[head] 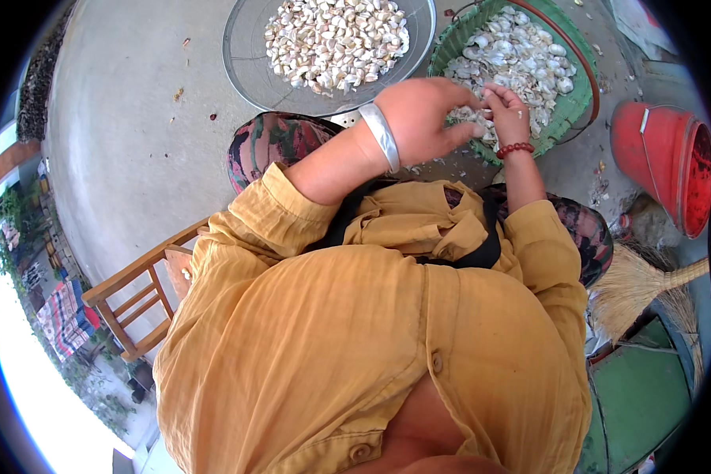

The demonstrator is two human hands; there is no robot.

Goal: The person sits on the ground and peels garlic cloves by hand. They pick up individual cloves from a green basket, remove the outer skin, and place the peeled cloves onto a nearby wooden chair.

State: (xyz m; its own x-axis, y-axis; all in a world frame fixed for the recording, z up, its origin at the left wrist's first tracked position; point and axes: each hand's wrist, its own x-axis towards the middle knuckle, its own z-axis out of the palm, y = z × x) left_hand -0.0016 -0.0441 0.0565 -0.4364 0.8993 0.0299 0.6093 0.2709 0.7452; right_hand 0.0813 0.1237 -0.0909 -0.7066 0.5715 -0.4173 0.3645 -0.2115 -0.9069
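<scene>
My left hand (420,121), with a silver bangle at the wrist, reaches over the near left rim of a green woven basket (569,115). Its thumb and fingers are curved with a gap between them. Beside it, my right hand (509,118), wearing a red bead bracelet, has its fingertips bunched together. The fingertips of both hands meet or nearly meet; whether a small piece lies between them cannot be made out. Garlic bulbs and loose papery skins (515,50) fill the basket. To its left, a round wire-mesh sieve (243,65) holds many separated garlic cloves (338,44).
A brown handle (586,65) arches over the basket's right side. At the right are a tilted red bucket (652,154), a straw broom (628,290) and a green surface (640,391). A wooden chair (136,296) stands at my left. Bits of skin dot the concrete floor (130,118).
</scene>
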